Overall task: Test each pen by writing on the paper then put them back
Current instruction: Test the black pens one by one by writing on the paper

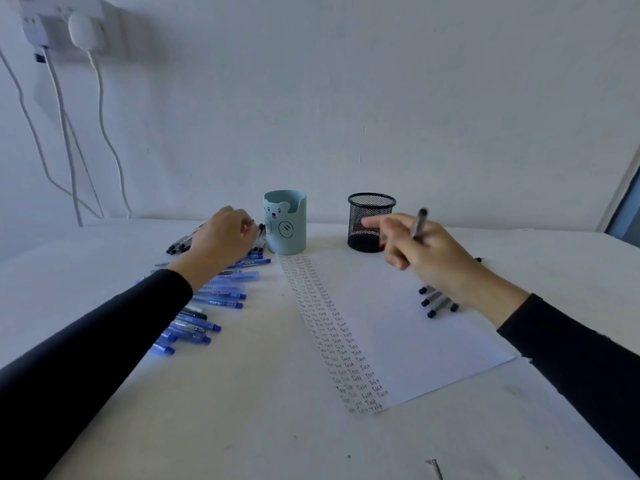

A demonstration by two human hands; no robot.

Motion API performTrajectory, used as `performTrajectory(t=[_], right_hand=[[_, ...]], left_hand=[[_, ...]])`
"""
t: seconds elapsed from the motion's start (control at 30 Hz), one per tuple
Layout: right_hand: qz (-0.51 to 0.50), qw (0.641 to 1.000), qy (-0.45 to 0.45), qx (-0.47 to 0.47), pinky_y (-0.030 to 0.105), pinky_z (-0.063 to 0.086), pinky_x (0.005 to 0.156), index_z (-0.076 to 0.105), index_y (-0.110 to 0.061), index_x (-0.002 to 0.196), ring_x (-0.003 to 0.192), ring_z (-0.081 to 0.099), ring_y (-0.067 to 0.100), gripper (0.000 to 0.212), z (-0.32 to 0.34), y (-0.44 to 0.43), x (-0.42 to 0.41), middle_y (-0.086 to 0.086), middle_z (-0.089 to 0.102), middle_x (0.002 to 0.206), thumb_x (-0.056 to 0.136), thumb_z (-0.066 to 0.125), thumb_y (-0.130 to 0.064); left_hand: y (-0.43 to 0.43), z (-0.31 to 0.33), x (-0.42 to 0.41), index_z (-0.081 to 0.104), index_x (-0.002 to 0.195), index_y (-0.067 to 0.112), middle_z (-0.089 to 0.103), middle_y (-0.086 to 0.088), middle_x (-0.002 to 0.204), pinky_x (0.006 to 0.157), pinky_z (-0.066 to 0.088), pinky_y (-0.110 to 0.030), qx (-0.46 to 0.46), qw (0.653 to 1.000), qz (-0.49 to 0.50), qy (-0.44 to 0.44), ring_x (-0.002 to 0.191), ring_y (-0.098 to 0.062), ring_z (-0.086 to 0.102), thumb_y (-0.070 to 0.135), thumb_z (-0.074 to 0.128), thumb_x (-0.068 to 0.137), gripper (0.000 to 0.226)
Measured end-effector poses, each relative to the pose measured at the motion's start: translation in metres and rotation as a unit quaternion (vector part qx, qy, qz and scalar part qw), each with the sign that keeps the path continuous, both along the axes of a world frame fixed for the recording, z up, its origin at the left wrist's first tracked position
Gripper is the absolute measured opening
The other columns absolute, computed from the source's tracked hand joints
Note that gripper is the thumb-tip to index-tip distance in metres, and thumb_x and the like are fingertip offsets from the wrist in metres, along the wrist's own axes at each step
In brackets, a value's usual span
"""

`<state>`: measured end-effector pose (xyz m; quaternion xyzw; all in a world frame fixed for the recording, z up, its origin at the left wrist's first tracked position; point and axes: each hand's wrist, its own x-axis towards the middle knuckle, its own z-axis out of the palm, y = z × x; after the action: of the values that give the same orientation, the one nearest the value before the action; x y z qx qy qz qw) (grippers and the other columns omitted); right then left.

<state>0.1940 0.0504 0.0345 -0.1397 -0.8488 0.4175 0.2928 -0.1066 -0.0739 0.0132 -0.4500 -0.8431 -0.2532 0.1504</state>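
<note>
Pen (420, 223) pinched in right fingers (376, 223) near paper (398, 323); left fingers (246, 227): hold unclear; white table (242, 427), pale wall (346, 98).

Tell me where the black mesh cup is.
Head view: the black mesh cup stands near the wall, right of the blue bear cup, just behind the right hand.

Home desk, pen cups (285, 221), wall socket (60, 27), chargers

Paper (398, 327) lies centre; pens (207, 306) left, cups (285, 221) seemingly just behind.
</note>
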Motion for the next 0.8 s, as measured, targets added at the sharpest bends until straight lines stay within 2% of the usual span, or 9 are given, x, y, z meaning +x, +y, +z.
performTrajectory(t=[0.07,0.13,0.17,0.23,0.33,0.4,0.5,0.6,0.8], right_hand=[[0.037,0.994,0.009,-0.099,0.034,0.051,0.078,0.062,-0.014,0.12,0.077,0.065,0.02,0.045,0.004,-0.01,-0.001,0.003,0.071,0.078,0.105,0.029,-0.041],[0.053,0.986,-0.026,-0.157,0.029,0.049,0.066,0.061,-0.017,0.12,0.068,0.064,0.024,0.051,0.005,-0.018,0.0,0.016,0.069,0.072,0.105,0.022,-0.045],[0.049,0.985,-0.047,-0.158,0.028,0.047,0.062,0.062,-0.017,0.119,0.064,0.062,0.024,0.049,0.003,-0.023,0.001,0.015,0.068,0.068,0.105,0.024,-0.044],[0.062,0.981,-0.072,-0.172,0.03,0.049,0.065,0.064,-0.014,0.118,0.07,0.064,0.024,0.037,-0.005,-0.033,0.005,0.015,0.072,0.078,0.105,0.035,-0.034],[0.095,0.973,-0.096,-0.186,0.03,0.053,0.068,0.07,-0.009,0.106,0.078,0.066,0.02,0.027,-0.018,-0.047,0.014,0.014,0.075,0.094,0.103,0.046,-0.022],[0.076,0.981,-0.108,-0.143,0.023,0.047,0.06,0.07,-0.013,0.084,0.066,0.059,0.012,0.019,-0.026,-0.057,0.023,0.003,0.074,0.078,0.096,0.061,-0.024],[0.036,0.991,-0.093,-0.094,0.019,0.039,0.053,0.051,-0.013,0.06,0.052,0.046,0.011,0.037,-0.039,-0.073,0.036,-0.005,0.053,0.052,0.082,0.076,-0.03],[0.002,0.994,-0.084,-0.075,0.018,0.034,0.05,0.038,-0.015,0.051,0.044,0.041,0.007,0.049,-0.049,-0.084,0.046,-0.009,0.039,0.043,0.089,0.07,-0.017],[-0.013,0.994,-0.083,-0.069,0.017,0.031,0.046,0.035,-0.016,0.051,0.043,0.029,0.008,0.049,-0.053,-0.09,0.046,-0.006,0.029,0.046,0.087,0.067,-0.006]], left_hand=[[-0.008,-0.005,0.023,0.063,0.099,0.017,0.054,0.002,0.095,0.076,0.048,-0.031,-0.003,0.993,-0.116,0.006,0.078,-0.012,0.054,0.034,0.055,0.094,0.019],[-0.017,-0.014,0.047,0.064,0.11,0.021,0.055,0.007,0.104,0.085,0.049,-0.028,-0.038,0.977,-0.208,-0.003,0.088,-0.009,0.055,0.055,0.052,0.088,0.043],[-0.02,-0.018,0.056,0.062,0.116,0.025,0.056,0.01,0.112,0.09,0.047,-0.028,-0.068,0.971,-0.231,-0.007,0.097,-0.008,0.055,0.069,0.046,0.083,0.058],[-0.024,-0.023,0.069,0.057,0.126,0.033,0.054,0.014,0.127,0.1,0.042,-0.031,-0.122,0.963,-0.241,-0.008,0.114,-0.008,0.052,0.086,0.036,0.072,0.079],[-0.023,-0.026,0.075,0.048,0.135,0.039,0.044,0.018,0.144,0.112,0.032,-0.039,-0.182,0.957,-0.226,0.006,0.129,-0.007,0.043,0.095,0.03,0.062,0.094],[-0.022,-0.029,0.076,0.047,0.135,0.04,0.044,0.018,0.144,0.113,0.032,-0.038,-0.196,0.955,-0.222,-0.004,0.131,-0.007,0.042,0.098,0.028,0.058,0.099],[-0.022,-0.031,0.076,0.048,0.135,0.04,0.046,0.018,0.142,0.111,0.035,-0.035,-0.197,0.955,-0.221,-0.029,0.13,-0.008,0.044,0.1,0.027,0.055,0.102],[-0.022,-0.03,0.077,0.047,0.136,0.038,0.045,0.016,0.143,0.112,0.034,-0.035,-0.201,0.953,-0.221,-0.04,0.13,-0.008,0.043,0.097,0.031,0.059,0.098],[-0.025,-0.027,0.084,0.047,0.138,0.033,0.044,0.013,0.145,0.11,0.029,-0.028,-0.199,0.952,-0.225,-0.054,0.132,-0.008,0.04,0.083,0.042,0.068,0.086]])
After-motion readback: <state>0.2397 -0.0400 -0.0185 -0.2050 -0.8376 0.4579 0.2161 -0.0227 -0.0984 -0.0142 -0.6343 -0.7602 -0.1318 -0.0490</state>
